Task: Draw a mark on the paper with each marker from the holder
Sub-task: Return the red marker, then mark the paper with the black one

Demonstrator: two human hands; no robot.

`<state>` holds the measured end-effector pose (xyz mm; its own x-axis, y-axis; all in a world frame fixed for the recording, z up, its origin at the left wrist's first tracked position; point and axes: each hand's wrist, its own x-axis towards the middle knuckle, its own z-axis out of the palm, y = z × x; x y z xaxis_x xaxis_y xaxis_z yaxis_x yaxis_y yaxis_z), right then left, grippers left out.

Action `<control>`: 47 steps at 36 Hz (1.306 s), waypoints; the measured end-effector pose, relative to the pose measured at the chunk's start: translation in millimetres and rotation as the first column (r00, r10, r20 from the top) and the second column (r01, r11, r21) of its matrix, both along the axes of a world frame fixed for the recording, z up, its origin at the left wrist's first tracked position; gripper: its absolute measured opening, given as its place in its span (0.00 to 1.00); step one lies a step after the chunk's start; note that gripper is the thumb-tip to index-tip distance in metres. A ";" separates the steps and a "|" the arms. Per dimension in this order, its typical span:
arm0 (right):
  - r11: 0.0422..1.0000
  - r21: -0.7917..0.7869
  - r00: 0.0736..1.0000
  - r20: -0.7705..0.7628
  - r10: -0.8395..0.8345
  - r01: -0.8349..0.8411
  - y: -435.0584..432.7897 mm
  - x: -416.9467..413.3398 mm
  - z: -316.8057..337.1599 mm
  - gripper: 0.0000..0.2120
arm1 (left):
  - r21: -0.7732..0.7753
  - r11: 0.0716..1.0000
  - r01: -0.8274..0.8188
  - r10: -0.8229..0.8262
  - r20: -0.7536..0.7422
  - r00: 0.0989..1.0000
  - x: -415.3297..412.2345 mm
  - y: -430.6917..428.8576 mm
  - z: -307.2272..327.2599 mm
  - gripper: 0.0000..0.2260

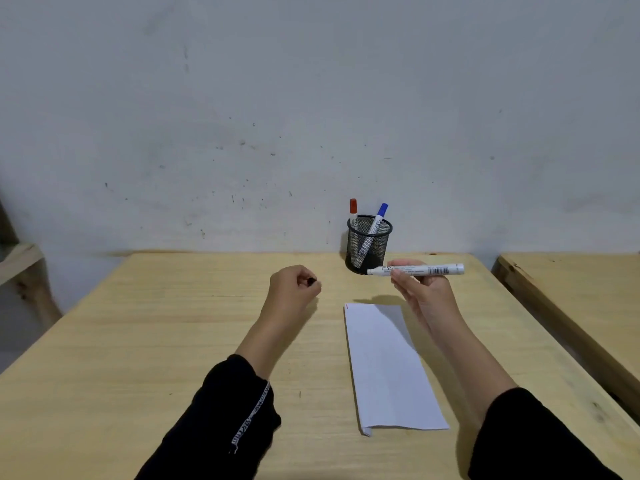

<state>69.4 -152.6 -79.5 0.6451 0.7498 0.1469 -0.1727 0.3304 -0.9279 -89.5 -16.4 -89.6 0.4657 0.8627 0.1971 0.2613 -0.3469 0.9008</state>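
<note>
A black mesh holder (369, 244) stands at the table's far edge with a red-capped marker (353, 208) and a blue-capped marker (376, 221) in it. My right hand (420, 289) holds a white uncapped marker (415, 270) level in front of the holder, its tip pointing left. My left hand (294, 284) is closed on a small black cap (312, 280), left of that tip. A folded white paper (388, 365) lies on the table below my right hand. A short red mark (346, 306) sits at its top left corner.
The wooden table (173, 341) backs onto a scuffed grey wall. A second wooden table (571, 289) stands close at the right, across a narrow gap. Part of a wooden frame (20, 265) shows at the left.
</note>
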 end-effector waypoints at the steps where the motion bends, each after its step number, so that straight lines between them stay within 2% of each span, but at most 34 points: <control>1: 1.000 -0.019 1.000 0.002 0.005 -0.005 -0.2 -0.1 -2.5 0.07 | 0.027 1.000 0.015 -0.014 -0.053 0.999 0.9 -0.3 -3.0 0.03; 5: 0.998 -0.056 1.000 -0.016 0.002 -0.003 -0.7 -0.1 -9.5 0.06 | 0.106 0.991 0.082 -0.051 -0.268 0.962 6.2 4.6 -12.1 0.05; 9: 0.999 -0.052 0.999 -0.046 -0.004 0.002 -1.2 -0.9 -10.2 0.05 | 0.092 0.983 0.158 -0.114 -0.369 0.923 11.9 9.6 -16.2 0.05; 11: 0.999 -0.048 0.998 -0.064 -0.018 0.015 -1.2 -0.4 -9.8 0.03 | 0.087 0.981 0.173 -0.131 -0.356 0.925 12.7 10.7 -18.0 0.06; 14: 0.999 -0.023 0.995 -0.093 -0.031 0.029 -0.9 0.7 -8.4 0.03 | 0.143 0.976 0.164 -0.107 -0.336 0.936 12.9 10.6 -21.1 0.14; 18: 0.999 0.041 0.988 -0.152 -0.029 0.035 3.7 -0.5 -7.7 0.06 | 0.284 0.957 0.053 -0.023 -0.109 0.994 4.0 -5.8 -15.3 0.11; 20: 0.998 0.049 0.983 -0.182 -0.031 0.041 7.9 -2.8 -7.3 0.06 | 0.310 0.945 0.103 -0.087 -0.065 0.994 -1.0 -19.0 -14.3 0.09; 22: 0.999 0.039 0.981 -0.194 -0.028 0.036 14.4 -5.8 -7.5 0.06 | 0.302 0.924 0.233 -0.199 -0.140 0.970 -5.3 -31.5 -17.4 0.09; 24: 1.000 0.008 0.986 -0.166 -0.029 0.031 21.5 -9.1 -9.2 0.06 | 0.293 0.883 0.366 -0.302 -0.243 0.922 -8.3 -38.5 -22.9 0.12; 27: 0.997 -0.068 0.995 -0.083 -0.052 0.046 29.1 -15.7 -13.7 0.08 | 0.264 0.835 0.483 -0.396 -0.320 0.860 -10.9 -43.7 -26.5 0.15; 31: 0.985 -0.144 0.995 -0.034 -0.097 0.091 36.9 -27.8 -20.4 0.11 | 0.289 0.790 0.540 -0.375 -0.470 0.799 -12.3 -47.4 -31.0 0.17; 34: 0.977 -0.179 0.987 -0.088 -0.135 0.118 41.0 -34.1 -28.4 0.11 | 0.281 0.803 0.525 -0.351 -0.490 0.798 -12.2 -47.1 -31.4 0.17; 38: 0.960 -0.233 0.987 0.011 -0.160 0.158 41.2 -37.2 -32.6 0.09 | 0.275 0.809 0.519 -0.335 -0.511 0.792 -11.3 -50.1 -31.3 0.16; 42: 0.938 -0.273 0.973 0.135 -0.185 0.216 41.1 -38.9 -33.5 0.09 | 0.239 0.827 0.509 -0.361 -0.469 0.806 -12.3 -50.9 -31.1 0.16; 47: 0.942 -0.264 0.974 0.147 -0.175 0.209 42.4 -39.3 -34.3 0.09 | 0.213 0.834 0.509 -0.380 -0.447 0.810 -13.8 -49.1 -32.5 0.18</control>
